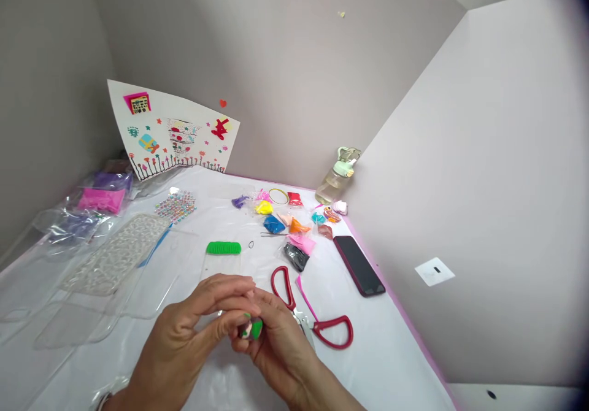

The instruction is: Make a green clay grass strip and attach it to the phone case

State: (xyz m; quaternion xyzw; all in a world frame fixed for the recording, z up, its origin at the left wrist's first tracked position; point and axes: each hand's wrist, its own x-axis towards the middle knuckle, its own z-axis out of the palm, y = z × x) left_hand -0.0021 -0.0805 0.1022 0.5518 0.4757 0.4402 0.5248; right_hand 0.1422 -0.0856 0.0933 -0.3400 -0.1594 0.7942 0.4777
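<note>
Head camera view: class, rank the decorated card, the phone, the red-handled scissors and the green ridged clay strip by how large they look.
1. Decorated card, though farthest away.
2 and 3. Red-handled scissors and phone look alike; the scissors lie nearer, so unranked.
4. Green clay strip.

Small green clay lump (256,329) between fingertips.

Scissors (313,313) left of phone (359,265)
</note>
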